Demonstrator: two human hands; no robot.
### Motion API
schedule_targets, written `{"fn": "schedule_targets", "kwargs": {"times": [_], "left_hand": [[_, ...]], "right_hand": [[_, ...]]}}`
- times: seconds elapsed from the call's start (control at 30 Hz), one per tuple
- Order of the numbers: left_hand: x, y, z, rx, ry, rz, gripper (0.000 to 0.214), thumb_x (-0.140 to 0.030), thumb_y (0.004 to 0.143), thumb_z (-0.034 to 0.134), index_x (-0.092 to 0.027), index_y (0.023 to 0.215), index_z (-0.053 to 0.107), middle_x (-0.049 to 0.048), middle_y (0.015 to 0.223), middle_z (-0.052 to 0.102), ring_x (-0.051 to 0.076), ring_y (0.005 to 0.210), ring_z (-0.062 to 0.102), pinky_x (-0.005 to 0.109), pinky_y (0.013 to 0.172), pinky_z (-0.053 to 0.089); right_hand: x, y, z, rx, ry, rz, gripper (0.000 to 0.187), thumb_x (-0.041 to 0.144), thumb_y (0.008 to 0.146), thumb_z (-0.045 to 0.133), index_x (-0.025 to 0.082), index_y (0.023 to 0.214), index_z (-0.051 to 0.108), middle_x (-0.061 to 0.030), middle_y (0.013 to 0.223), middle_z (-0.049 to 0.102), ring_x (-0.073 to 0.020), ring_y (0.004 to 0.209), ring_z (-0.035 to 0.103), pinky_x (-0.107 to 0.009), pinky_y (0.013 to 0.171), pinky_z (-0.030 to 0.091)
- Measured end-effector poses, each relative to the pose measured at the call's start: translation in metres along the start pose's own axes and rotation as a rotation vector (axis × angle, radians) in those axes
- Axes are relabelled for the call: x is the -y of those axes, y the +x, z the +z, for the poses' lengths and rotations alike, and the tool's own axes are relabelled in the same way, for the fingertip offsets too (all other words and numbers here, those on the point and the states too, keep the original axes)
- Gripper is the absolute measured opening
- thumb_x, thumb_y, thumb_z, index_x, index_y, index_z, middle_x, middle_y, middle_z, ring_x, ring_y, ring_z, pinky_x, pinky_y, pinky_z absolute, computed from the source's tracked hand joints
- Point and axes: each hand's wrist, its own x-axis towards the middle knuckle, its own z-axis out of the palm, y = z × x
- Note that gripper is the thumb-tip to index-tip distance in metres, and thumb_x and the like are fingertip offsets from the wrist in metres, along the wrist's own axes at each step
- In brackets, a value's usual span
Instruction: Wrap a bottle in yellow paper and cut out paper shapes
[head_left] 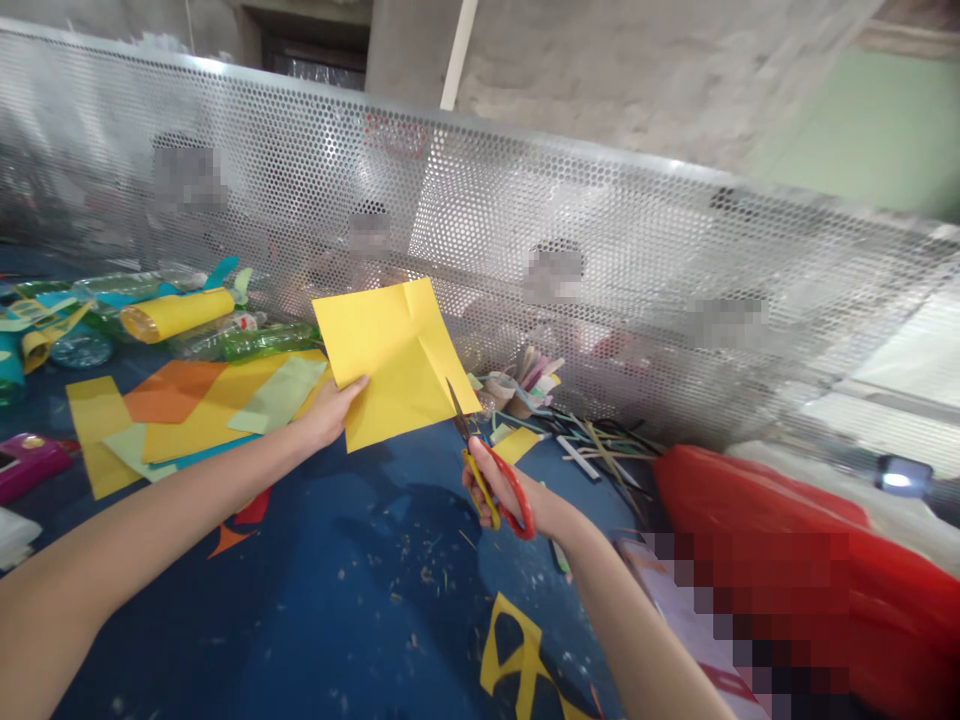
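Observation:
My left hand (335, 410) grips a sheet of yellow paper (390, 365) by its lower left side, thumb on the front face, and holds it up above the blue table (315, 600). The sheet has a faint crease towards its upper right. In my right hand (491, 480) is a pair of scissors (517, 500) with one red and one yellow handle loop. Their dark blades point up and lie at the sheet's lower right corner. Whether the blades have cut into the paper, I cannot tell.
Coloured paper sheets (187, 395) and plastic bottles (180, 315) lie at the left, near a magenta device (30, 465). Yellow scraps with cut-outs (517, 650) lie in front. Thin strips (600, 450) and a red bag (787, 560) are at the right. A perforated metal panel (480, 210) stands behind.

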Motion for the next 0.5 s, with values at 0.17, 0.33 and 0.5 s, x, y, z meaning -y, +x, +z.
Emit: {"fn": "schedule_targets", "kwargs": {"times": [0.17, 0.33, 0.5], "left_hand": [[0.003, 0.003, -0.002, -0.021, -0.01, 0.019, 0.039, -0.022, 0.072, 0.071, -0.017, 0.11, 0.063, 0.0116, 0.124, 0.059, 0.03, 0.113, 0.056, 0.044, 0.098, 0.046], [0.007, 0.008, -0.005, -0.019, -0.027, 0.016, 0.039, -0.022, 0.072, 0.072, -0.016, 0.109, 0.063, 0.012, 0.121, 0.061, 0.029, 0.11, 0.058, 0.044, 0.096, 0.047], [0.007, 0.01, -0.006, -0.018, -0.049, 0.032, 0.037, -0.021, 0.072, 0.071, -0.016, 0.108, 0.063, 0.0123, 0.121, 0.061, 0.029, 0.105, 0.061, 0.046, 0.096, 0.047]], "right_hand": [[-0.003, 0.005, 0.002, -0.062, -0.049, -0.026, 0.061, 0.077, 0.076, 0.033, 0.02, 0.058, 0.044, 0.004, 0.047, 0.043, -0.0098, 0.037, 0.045, -0.024, 0.039, 0.043], [-0.007, 0.013, 0.001, -0.107, -0.073, -0.019, 0.063, 0.079, 0.075, 0.03, 0.02, 0.055, 0.04, 0.0048, 0.045, 0.04, -0.0084, 0.035, 0.042, -0.023, 0.037, 0.044], [-0.009, 0.016, 0.002, -0.143, -0.11, -0.035, 0.063, 0.079, 0.076, 0.026, 0.021, 0.053, 0.036, 0.0048, 0.044, 0.037, -0.0076, 0.032, 0.04, -0.022, 0.032, 0.038]]}}
